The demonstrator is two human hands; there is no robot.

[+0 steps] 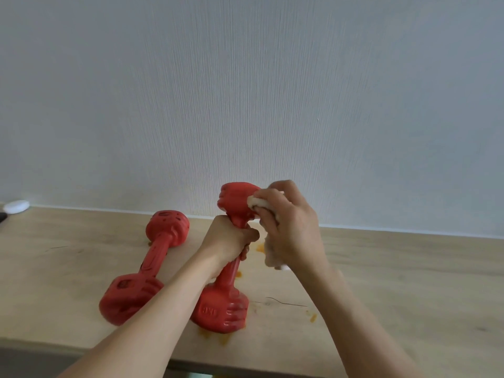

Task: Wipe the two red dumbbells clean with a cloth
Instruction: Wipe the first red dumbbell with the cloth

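A left hand (229, 236) grips one red dumbbell (227, 257) by its handle, tilting it upright on a wooden table (381, 282) so the right hand (289, 222) can press a bunched cloth (268, 233) against its raised end. The second dumbbell (147, 266) lies flat just beside it.

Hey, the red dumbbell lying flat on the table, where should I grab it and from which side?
Grip the lying dumbbell by its narrow middle handle, coming down from above. It lies flat on the table with both bulky heads resting down, so the handle is likely raised enough for fingers to wrap under. Approach from its left side, since the left hand already holds the upright dumbbell on its right.
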